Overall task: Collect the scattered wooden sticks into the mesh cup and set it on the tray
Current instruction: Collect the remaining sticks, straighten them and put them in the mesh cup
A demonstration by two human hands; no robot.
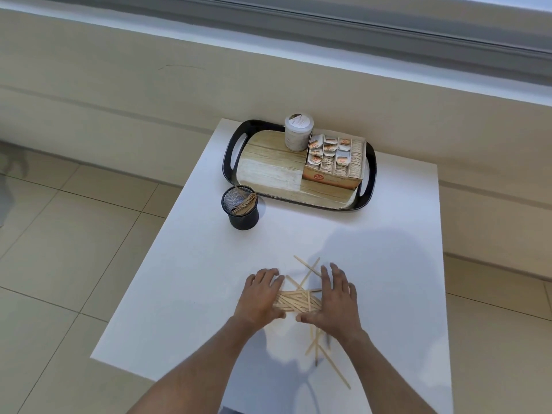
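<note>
A pile of thin wooden sticks [298, 301] lies on the white table, pressed between my two hands. My left hand [260, 297] cups the pile's left end, fingers spread. At the pile's right end my right hand [336, 297] lies flat against it. Several loose sticks [307, 268] fan out beyond my fingers, and more loose sticks [321, 348] lie near my right wrist. The black mesh cup [242, 215] stands upright farther back, holding several sticks. Behind it sits the black-rimmed tray [231, 150] with a wood-pattern floor.
On the tray stand a white lidded jar [298, 132] and an open cardboard box of tea bags [336, 162]. The white table [388, 249] is small, with edges close on the left and right. Tiled floor surrounds it, and a wall runs behind.
</note>
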